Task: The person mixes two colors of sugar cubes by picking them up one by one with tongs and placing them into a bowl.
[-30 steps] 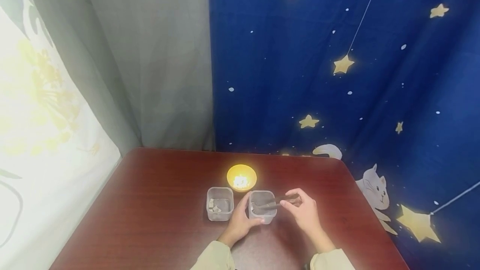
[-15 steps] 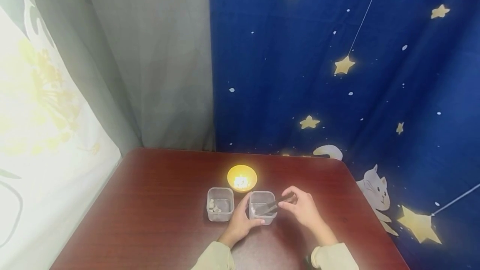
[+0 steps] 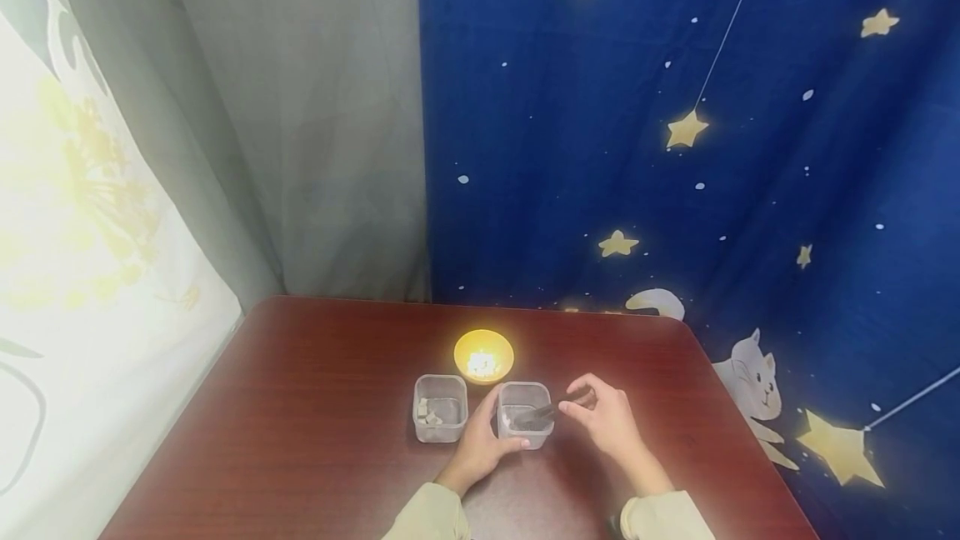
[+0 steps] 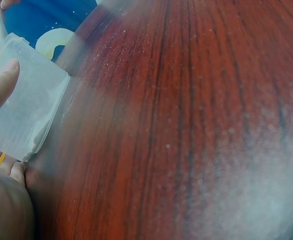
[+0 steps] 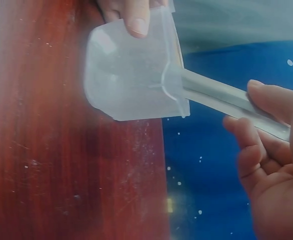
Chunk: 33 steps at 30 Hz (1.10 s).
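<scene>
My left hand [image 3: 478,447] grips a clear square plastic container [image 3: 540,441], thumb on the near wall and fingers round its left side. In the left wrist view the thumb presses on the container's wall [image 4: 34,107]. Between the thumb and fingers of my right hand [image 3: 611,423] is a pair of metal tongs [image 3: 537,417], slanting down over the rim into that container. The two arms of the tongs [image 5: 219,95] lie close together in the right wrist view. Small pale bits seem to lie at their tips, too blurred to make out.
A second clear container [image 3: 442,435], left of my left hand, holds several off-white pieces [image 3: 428,414]. Behind both stands a yellow bowl [image 3: 484,340] with bright white pieces inside. All rest on a reddish-brown wooden table [image 3: 322,407], with curtains behind.
The tongs' arms, spread apart a second ago, have come together inside the container. My right hand has shifted very slightly; my left hand and the container have stayed put.
</scene>
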### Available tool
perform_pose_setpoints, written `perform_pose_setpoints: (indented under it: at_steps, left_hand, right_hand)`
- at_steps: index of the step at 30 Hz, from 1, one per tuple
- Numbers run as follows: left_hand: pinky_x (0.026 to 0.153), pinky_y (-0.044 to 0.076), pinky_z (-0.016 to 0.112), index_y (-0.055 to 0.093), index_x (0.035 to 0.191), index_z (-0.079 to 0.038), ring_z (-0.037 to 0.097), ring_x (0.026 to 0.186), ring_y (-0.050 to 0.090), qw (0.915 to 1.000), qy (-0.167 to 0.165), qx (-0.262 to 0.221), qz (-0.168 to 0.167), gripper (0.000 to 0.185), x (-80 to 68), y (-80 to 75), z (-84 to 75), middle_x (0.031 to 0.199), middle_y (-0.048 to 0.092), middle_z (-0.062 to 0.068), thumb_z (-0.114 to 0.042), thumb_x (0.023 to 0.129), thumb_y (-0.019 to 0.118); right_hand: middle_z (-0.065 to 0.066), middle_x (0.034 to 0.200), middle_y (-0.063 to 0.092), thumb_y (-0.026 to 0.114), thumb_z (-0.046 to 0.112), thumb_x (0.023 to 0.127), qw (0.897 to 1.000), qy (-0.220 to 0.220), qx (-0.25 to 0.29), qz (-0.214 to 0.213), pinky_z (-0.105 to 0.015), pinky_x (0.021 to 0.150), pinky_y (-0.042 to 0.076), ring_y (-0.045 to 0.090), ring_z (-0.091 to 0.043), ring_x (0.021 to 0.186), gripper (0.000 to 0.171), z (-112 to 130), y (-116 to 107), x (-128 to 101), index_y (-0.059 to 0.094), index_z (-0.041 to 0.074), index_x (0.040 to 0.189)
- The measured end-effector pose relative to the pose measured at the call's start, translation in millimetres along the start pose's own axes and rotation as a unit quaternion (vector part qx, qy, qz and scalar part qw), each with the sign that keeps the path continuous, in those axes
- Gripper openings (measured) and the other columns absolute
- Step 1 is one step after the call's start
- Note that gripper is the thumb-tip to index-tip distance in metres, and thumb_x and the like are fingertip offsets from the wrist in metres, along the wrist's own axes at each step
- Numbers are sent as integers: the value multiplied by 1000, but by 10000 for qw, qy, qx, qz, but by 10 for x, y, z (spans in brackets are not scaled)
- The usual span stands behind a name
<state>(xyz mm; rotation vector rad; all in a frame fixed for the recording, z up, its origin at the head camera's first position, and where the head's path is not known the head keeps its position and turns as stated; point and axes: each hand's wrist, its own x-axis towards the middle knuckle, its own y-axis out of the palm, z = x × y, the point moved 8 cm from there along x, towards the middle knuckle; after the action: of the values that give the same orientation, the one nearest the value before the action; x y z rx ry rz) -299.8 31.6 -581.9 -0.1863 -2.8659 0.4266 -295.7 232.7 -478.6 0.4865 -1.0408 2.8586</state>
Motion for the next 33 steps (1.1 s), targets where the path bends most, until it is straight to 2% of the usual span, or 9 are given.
perform_pose_setpoints:
  at_steps: [9, 21, 28, 33]
  left_hand:
    - [110, 30, 50, 35, 149, -5, 30, 132, 42, 10000, -43, -24, -2, 100, 6, 6, -16, 144, 47, 11, -26, 67, 89]
    - [110, 29, 52, 36, 148, -5, 31, 132, 42, 10000, -49, -18, 2, 100, 19, 5, -47, 144, 47, 12, -26, 67, 89]
    - [110, 31, 52, 35, 148, -2, 34, 132, 42, 9998, 44, 165, -55, 100, 7, -3, -81, 144, 46, 14, -27, 66, 88]
    - [108, 32, 54, 36, 147, -1, 36, 130, 43, 9998, 88, 143, -78, 100, -17, -3, -111, 143, 47, 17, -26, 67, 89]
  right_hand:
    - [8, 71, 69, 85, 7, 72, 9987, -62, 218, -452, -27, 55, 52, 67, -11, 65, 26, 5, -39, -34, 65, 19, 85]
    - [4, 77, 71, 85, 8, 72, 9944, -105, 469, -942, -29, 60, 55, 68, -12, 66, 24, 17, -110, -48, 66, 16, 85]
    - [4, 74, 71, 85, 9, 71, 9936, -82, 524, -999, -28, 59, 55, 67, -10, 65, 24, -4, -99, -57, 67, 16, 85]
    - [-6, 80, 73, 84, 11, 73, 9950, -53, 632, -766, -28, 59, 55, 69, -13, 67, 24, -26, -31, -64, 67, 8, 90]
